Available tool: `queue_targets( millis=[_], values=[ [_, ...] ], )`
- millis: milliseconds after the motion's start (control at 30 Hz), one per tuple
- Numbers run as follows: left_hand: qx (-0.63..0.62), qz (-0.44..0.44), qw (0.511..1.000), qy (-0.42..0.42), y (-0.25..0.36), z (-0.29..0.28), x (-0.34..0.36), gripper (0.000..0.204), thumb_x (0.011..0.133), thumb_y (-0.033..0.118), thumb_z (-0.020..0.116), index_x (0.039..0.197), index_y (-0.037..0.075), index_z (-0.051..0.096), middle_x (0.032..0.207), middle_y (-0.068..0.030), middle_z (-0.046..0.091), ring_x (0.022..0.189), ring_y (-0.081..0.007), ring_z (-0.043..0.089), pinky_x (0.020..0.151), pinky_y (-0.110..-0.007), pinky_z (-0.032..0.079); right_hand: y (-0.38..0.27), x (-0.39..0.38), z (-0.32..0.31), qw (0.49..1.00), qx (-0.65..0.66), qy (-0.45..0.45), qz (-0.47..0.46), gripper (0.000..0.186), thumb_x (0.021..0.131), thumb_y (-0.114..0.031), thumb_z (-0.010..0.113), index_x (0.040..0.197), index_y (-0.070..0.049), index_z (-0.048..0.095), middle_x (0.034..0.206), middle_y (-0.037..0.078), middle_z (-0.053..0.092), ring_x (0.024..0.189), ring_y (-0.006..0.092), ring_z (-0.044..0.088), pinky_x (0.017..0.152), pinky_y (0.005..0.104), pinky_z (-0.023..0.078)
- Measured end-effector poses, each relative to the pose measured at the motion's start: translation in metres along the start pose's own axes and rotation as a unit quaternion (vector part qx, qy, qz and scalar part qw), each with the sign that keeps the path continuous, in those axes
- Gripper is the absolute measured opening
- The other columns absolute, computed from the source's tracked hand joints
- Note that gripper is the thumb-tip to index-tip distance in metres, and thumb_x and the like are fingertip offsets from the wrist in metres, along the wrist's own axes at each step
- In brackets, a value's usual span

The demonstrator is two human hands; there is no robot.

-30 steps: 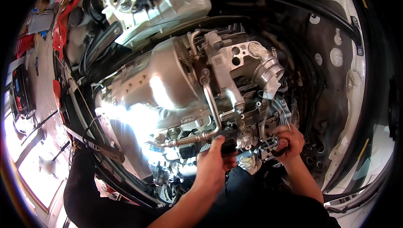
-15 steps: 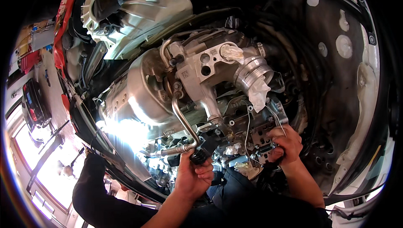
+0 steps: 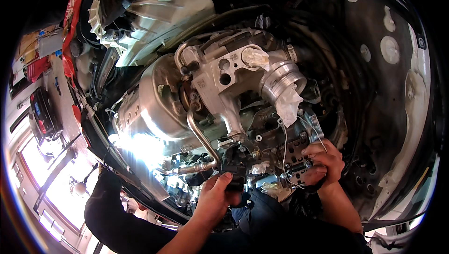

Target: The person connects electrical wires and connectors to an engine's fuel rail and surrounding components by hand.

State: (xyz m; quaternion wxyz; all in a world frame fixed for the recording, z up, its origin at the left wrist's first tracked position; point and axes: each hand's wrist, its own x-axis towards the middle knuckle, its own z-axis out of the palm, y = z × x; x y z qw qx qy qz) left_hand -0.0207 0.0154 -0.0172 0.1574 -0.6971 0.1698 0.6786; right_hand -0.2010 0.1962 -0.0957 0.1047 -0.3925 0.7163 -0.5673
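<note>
My left hand (image 3: 214, 200) is closed around a black boxy part (image 3: 234, 172), with the thumb on its near left side. The part sits beside the lower end of a bent metal pipe (image 3: 202, 138). On the right, my right hand (image 3: 328, 160) has its fingers curled together over a perforated metal plate (image 3: 295, 151). A thin pale wire (image 3: 286, 148) loops over the plate and runs up to those fingers. Anything else inside that grip is hidden. Behind the hands stands a metal engine assembly (image 3: 217, 83) with an open round neck (image 3: 283, 80).
Crumpled white paper (image 3: 288, 106) hangs at the neck, and another wad (image 3: 256, 58) plugs an opening. A bright glare covers the engine's left side. A finned metal housing (image 3: 154, 17) is at the far left. The dark bay wall (image 3: 374, 90) curves along the right.
My left hand has turned, and the black part now sits slightly higher and farther right. My right hand has shifted a little right with the wire. The view has moved slightly.
</note>
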Motion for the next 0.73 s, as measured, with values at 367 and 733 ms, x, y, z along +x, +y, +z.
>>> queue_targets(
  millis=[367, 733],
  values=[
    [0.006, 0.007, 0.997, -0.077, -0.004, 0.008, 0.000, 0.060, 0.102, 0.053, 0.033, 0.124, 0.000, 0.051, 0.107, -0.0162, 0.063, 0.092, -0.0266, 0.061, 0.084, -0.039, 0.049, -0.013, -0.014, -0.006, 0.998, -0.029, -0.060, -0.014, 0.022, 0.092, -0.025, 0.061, 0.095, -0.004, 0.054, 0.085, 0.014, 0.067, 0.072, 0.0269, 0.065, 0.062, 0.0355, 0.053],
    [0.167, 0.189, 0.930, -0.267, -0.001, -0.025, -0.077, 0.054, 0.097, 0.040, 0.056, 0.129, -0.003, 0.048, 0.109, -0.0157, 0.059, 0.109, -0.0291, 0.058, 0.106, -0.044, 0.039, -0.080, -0.036, 0.026, 0.950, -0.053, -0.293, -0.090, 0.022, 0.078, -0.011, 0.068, 0.099, -0.010, 0.066, 0.099, 0.003, 0.065, 0.085, 0.0187, 0.065, 0.073, 0.0281, 0.053]
  ],
)
